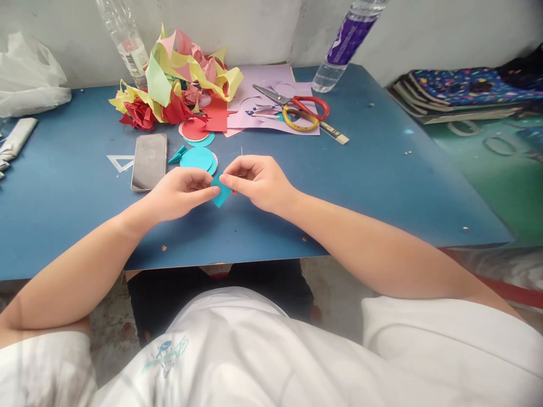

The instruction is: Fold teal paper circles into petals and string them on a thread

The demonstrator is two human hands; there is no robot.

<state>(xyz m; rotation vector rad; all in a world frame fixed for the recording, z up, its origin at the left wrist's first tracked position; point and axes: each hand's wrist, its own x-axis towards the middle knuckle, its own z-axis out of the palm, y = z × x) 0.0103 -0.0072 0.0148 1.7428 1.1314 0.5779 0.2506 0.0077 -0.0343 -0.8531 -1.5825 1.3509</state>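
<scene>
A small folded piece of teal paper [221,193] is pinched between both hands just above the blue table [360,181]. My left hand [180,192] grips its left edge with thumb and fingers closed. My right hand [257,181] pinches its upper right edge, fingers curled. Just beyond the hands lie teal paper circles [197,159] and a small teal folded cone [177,154]. A thin needle-like pin [242,151] stands up behind my right hand.
A phone [149,161] lies face up left of the hands, beside a clear triangle ruler [120,163]. Behind are a heap of coloured paper scraps [178,85], red-handled scissors [292,102] on lilac paper, a yellow ring, two plastic bottles [125,39] and a white bag [29,76].
</scene>
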